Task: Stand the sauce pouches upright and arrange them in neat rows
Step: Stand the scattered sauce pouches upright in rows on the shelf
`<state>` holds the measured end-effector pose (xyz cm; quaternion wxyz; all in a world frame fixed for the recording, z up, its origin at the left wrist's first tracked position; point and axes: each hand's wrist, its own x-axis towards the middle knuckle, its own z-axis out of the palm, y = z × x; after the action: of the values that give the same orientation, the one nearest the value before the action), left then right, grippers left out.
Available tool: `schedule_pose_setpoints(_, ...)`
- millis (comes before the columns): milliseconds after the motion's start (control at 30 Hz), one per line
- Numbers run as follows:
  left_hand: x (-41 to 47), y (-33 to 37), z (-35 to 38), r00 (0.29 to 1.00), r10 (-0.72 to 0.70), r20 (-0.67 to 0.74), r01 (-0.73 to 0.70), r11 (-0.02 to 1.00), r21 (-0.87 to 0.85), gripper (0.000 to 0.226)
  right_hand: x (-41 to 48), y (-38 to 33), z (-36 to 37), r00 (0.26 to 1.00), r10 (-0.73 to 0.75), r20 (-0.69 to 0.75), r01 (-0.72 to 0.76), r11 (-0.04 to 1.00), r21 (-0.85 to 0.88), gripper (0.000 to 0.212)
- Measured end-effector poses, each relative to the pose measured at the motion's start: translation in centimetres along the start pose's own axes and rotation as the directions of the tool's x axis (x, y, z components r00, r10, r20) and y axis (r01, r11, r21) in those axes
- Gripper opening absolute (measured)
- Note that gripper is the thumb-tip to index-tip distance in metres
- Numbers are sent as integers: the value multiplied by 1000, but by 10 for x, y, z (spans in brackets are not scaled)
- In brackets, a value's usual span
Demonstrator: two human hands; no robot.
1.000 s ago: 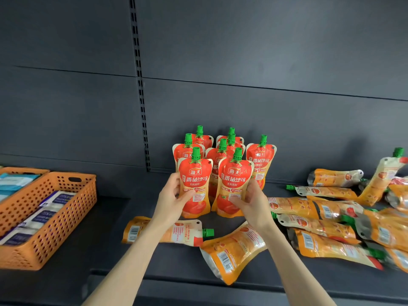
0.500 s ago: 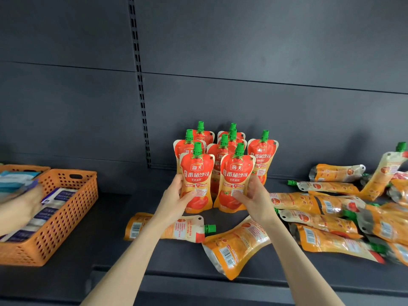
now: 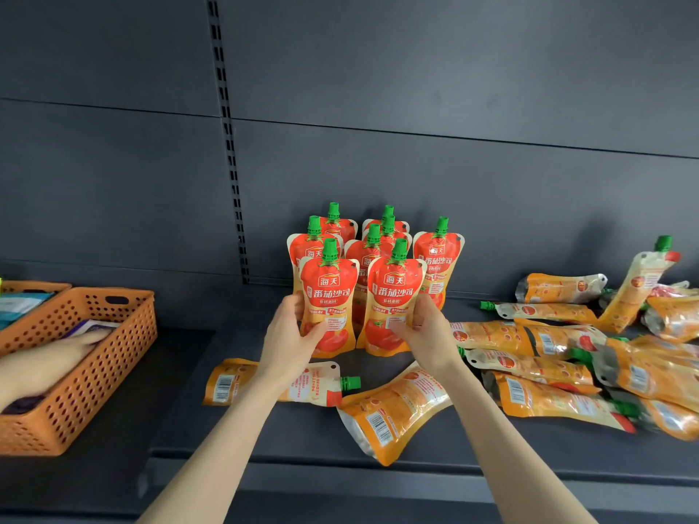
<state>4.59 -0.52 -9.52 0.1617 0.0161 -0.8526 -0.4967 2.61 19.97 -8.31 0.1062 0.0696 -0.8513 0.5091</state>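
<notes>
Several red and orange sauce pouches with green caps stand upright in rows on the dark shelf (image 3: 416, 448). My left hand (image 3: 288, 334) grips the front left pouch (image 3: 329, 296) at its lower left side. My right hand (image 3: 427, 330) grips the front right pouch (image 3: 395, 293) at its lower right side. Both pouches stand upright, side by side. Two pouches lie flat in front: one (image 3: 314, 383) under my left wrist and one (image 3: 393, 414) under my right wrist. A heap of lying pouches (image 3: 559, 357) fills the right of the shelf.
An orange perforated basket (image 3: 94, 368) with packets stands at the left, a second basket (image 3: 34, 287) behind it. Another person's hand (image 3: 49, 357) reaches into the basket from the left edge. The dark back panel rises behind the pouches.
Both hands stay on the two front pouches with almost no shift. Another person's hand has come further into the orange basket from the left.
</notes>
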Motion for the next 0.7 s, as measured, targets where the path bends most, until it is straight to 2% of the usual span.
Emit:
schedule_pose_setpoints(133,-21,7,-1,965,93,-246,-67,991,115,47,-8,0,-16,997,-4,-81,0,999,-50,38)
schedule_pose_setpoints(200,-33,14,3,949,168,-268,-136,981,137,34,-13,3,-31,992,-15,-128,5,997,-81,32)
schedule_pose_setpoints(300,-47,31,22,958,236,-160,-224,970,88,17,-19,8,-57,987,-2,-162,-13,996,-91,21)
schedule_pose_setpoints(467,-51,75,76,937,340,76,-341,940,-1,8,-17,23,-106,985,22,-170,-48,987,-151,13)
schedule_pose_setpoints(600,-31,107,130,912,362,194,-367,930,-11,6,0,47,-151,986,25,-167,-67,966,-249,13)
schedule_pose_setpoints(700,-7,122,174,914,336,227,-350,937,22,6,21,75,-187,988,24,-154,-71,949,-308,13)
